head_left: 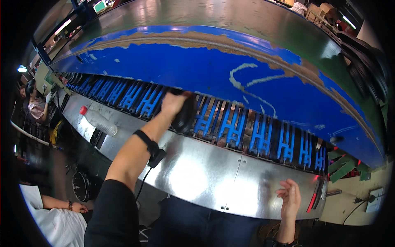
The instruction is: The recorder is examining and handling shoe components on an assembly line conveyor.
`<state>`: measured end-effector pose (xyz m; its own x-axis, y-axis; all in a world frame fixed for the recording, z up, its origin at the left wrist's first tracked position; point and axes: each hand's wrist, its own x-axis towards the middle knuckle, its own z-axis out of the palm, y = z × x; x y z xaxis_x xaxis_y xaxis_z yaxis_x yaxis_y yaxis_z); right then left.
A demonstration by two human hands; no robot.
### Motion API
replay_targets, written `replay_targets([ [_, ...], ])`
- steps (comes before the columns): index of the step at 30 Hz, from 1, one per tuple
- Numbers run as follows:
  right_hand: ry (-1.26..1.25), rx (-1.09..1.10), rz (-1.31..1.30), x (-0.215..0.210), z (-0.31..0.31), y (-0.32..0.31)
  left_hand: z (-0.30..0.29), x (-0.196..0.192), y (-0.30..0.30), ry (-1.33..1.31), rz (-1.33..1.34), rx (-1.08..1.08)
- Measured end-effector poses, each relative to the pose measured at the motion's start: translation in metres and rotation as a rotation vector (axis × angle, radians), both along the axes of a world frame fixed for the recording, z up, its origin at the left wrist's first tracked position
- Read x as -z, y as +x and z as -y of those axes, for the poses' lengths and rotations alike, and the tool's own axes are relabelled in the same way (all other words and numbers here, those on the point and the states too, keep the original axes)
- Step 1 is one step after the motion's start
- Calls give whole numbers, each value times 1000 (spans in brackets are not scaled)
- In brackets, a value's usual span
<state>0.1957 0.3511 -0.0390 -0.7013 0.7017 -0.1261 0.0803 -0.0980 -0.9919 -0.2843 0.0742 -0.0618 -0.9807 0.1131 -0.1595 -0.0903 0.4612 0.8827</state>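
My left hand (173, 103) reaches out over a row of blue forked holders (230, 125) set in a slot. Its fingers are closed on the upper end of a black rounded piece (185, 117), smooth and elongated; the fingertips are partly hidden and its exact kind is unclear. The piece hangs across the holders and the near edge of the slot. Raised above the right part of the shiny metal ledge (210, 185), my right hand (291, 199) has loosely bent fingers, apart, with nothing in them. A black band with a small box and cable (153, 150) circles my left forearm.
Behind the slot rises a blue panel (173, 61) with a worn edge. A clear bottle with a red cap (98, 120) lies on the ledge at left. Red-handled tools (314, 196) lie at right. A person in white (53, 214) sits close at left; another person (39, 107) is farther off.
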Motion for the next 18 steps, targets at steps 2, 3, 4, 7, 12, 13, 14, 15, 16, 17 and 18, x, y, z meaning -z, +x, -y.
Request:
replay_targets([
  [2,-78,-35,44,8,8,-8,63,83,-84,-128,-47,-5],
  [3,-102,-91,24,12,16,-21,110,111,-106,-339,-401,-62],
  [4,-128,-127,7,13,25,-30,144,122,-111,-552,-739,-94],
  [7,-110,-49,62,-11,47,-3,32,42,-6,-475,-485,21],
  [12,-31,-273,-71,-38,97,11,78,-85,168,333,95,188],
  [13,-33,-300,-81,-44,109,17,97,-95,203,351,85,298],
  [14,-30,-345,-64,-48,120,23,125,-104,238,351,86,340],
  [15,-24,-386,-50,-51,129,32,153,-110,275,353,86,387],
  [16,-19,-440,-33,-50,137,41,179,-109,314,480,122,330],
  [17,-24,-451,-46,-45,145,49,203,-106,346,508,249,255],
  [18,-53,-491,1,-37,150,61,218,-99,373,615,326,149],
])
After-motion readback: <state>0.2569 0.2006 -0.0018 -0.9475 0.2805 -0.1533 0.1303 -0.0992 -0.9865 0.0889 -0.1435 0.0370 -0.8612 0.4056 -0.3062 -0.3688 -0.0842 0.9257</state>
